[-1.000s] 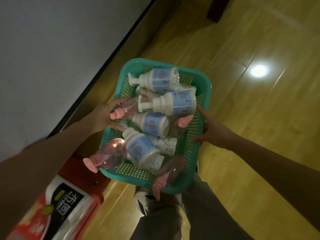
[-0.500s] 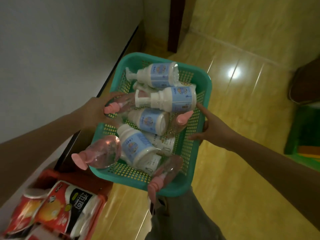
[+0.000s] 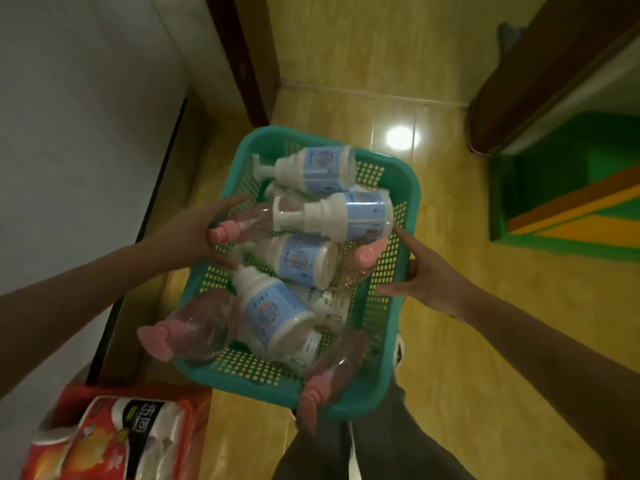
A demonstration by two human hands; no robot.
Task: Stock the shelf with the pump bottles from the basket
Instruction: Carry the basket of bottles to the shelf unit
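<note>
Teal plastic mesh forms the basket [image 3: 393,344], held at the centre of the view above a glossy yellow wood floor [image 3: 346,64]. The left hand [image 3: 194,233], coming in from 8 o'clock, grips the basket's left rim, with the fingers curled over the edge and around the neck of a clear bottle with a pink cap [image 3: 239,225]. The right hand [image 3: 429,278], coming in from 4 o'clock, grips the right rim, with the index finger stretched along the inside wall and the thumb along the mesh lower down.

The pump bottles lie heaped on their sides inside the basket. A white bottle with a blue label [image 3: 311,169] lies at 12 o'clock in the basket, its pump head pointing left. A second white pump bottle [image 3: 341,216] lies just below it, resting on the pile. A third white bottle [image 3: 301,259] sits in the middle, and a fourth [image 3: 273,310] lies just below, tilted. A clear round bottle with a pink pump [image 3: 194,329] hangs over the rim at 8 o'clock. Another clear pink-capped bottle [image 3: 329,372] pokes over the near rim at 6 o'clock.

A red pack of paper rolls [image 3: 114,441] sits at 7 o'clock of the view. A grey wall [image 3: 69,116] fills the left side. A green and orange surface [image 3: 571,202] lies at 3 o'clock. Grey trousers [image 3: 374,445] show below the basket.
</note>
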